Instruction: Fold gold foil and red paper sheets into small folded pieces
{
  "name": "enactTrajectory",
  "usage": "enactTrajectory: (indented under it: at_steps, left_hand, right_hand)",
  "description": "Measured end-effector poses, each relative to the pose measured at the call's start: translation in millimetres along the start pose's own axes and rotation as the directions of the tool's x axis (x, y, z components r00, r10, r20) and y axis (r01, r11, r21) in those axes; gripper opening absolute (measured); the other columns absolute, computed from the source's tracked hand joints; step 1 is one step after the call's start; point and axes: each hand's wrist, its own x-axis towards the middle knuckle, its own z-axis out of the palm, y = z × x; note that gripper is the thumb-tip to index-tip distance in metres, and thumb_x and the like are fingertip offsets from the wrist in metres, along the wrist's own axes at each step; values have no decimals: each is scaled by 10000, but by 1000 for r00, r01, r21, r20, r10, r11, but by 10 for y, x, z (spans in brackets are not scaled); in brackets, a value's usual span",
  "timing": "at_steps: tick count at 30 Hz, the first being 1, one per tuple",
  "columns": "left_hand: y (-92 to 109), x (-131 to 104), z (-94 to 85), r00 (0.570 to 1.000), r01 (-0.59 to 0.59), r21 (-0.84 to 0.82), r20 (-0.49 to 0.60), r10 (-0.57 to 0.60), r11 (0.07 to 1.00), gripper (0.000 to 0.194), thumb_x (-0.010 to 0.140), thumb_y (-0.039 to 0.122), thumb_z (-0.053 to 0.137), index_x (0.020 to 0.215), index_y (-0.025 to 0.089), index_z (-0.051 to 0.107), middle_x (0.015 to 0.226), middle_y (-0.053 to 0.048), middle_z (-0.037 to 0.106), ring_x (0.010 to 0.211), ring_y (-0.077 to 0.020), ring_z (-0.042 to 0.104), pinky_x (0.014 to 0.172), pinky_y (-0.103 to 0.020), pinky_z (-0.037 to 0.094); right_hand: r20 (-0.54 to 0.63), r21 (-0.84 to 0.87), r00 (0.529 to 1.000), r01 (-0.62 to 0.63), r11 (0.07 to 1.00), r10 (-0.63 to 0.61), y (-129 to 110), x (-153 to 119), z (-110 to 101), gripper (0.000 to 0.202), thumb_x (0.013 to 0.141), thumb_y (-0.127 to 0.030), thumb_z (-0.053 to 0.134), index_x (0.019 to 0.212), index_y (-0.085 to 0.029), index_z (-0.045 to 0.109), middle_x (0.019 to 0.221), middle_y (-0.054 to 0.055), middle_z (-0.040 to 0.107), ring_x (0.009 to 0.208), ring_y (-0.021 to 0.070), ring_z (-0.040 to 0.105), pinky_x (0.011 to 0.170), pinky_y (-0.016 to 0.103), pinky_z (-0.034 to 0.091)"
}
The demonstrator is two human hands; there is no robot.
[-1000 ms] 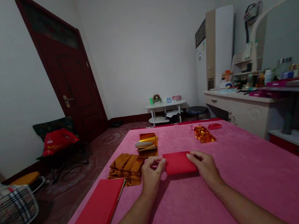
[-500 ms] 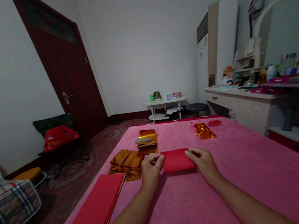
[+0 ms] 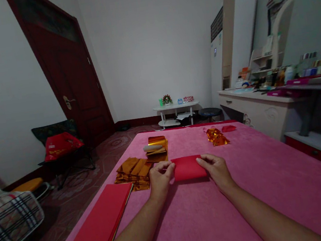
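Note:
A sheet of red paper [image 3: 189, 168] is stretched between my two hands, just above the pink cloth [image 3: 211, 217]. My left hand [image 3: 161, 176] pinches its left edge between thumb and fingers. On the opposite edge my right hand [image 3: 215, 166] pinches it the same way. Left of my left hand lies a pile of crinkled gold foil sheets [image 3: 135, 172]. Behind that, more gold foil [image 3: 156, 140] lies with a greyish rod-like thing [image 3: 152, 148] on top. A stack of larger red paper [image 3: 103, 219] lies near my left forearm.
Crumpled gold foil [image 3: 217, 136] and a small red piece [image 3: 228, 128] lie at the far right of the cloth. A dressing table [image 3: 254, 102] with bottles stands to the right. A chair with a red bag [image 3: 61, 145] is at the left.
The view has tilted slightly, so everything sits a little higher in the picture. Both hands keep the same pinch on the red paper.

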Motion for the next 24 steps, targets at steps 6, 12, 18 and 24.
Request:
enactTrajectory:
  at_steps: [6, 12, 18, 24]
  left_hand:
    - [-24, 0, 6, 998, 57, -79, -14, -59, 995, 198, 674, 325, 662, 709, 138, 719, 701, -45, 691, 667, -157, 598, 658, -255, 453]
    - [-25, 5, 4, 998, 66, -93, -6, -67, 993, 212, 675, 331, 668, 717, 130, 719, 702, -46, 691, 658, -154, 598, 651, -256, 459]
    - [-15, 2, 3, 998, 65, -62, -10, -66, 996, 228, 681, 352, 659, 686, 128, 707, 659, -41, 676, 631, -151, 587, 628, -255, 456]
    - [-22, 2, 2, 998, 66, -51, -6, -66, 997, 200, 687, 323, 657, 685, 129, 704, 646, -33, 671, 602, -134, 576, 604, -236, 445]
  right_hand:
    - [-1, 14, 1000, -6, 1000, 6, 17, 4, -6, 308, 647, -433, 692, 738, -139, 689, 694, 44, 646, 656, 178, 544, 593, 275, 429]
    - [36, 12, 999, -2, 1000, 1, 9, -3, -14, 289, 684, -429, 664, 736, -146, 689, 688, 25, 643, 647, 163, 533, 605, 268, 414]
    - [20, -13, 1000, 22, 1000, -21, -13, -1, -13, 279, 680, -425, 661, 681, -147, 674, 652, 17, 620, 635, 160, 518, 582, 260, 397]
    - [18, -20, 1000, 20, 1000, -19, 17, 5, -14, 290, 691, -430, 652, 719, -143, 686, 684, 32, 635, 648, 168, 528, 582, 263, 406]
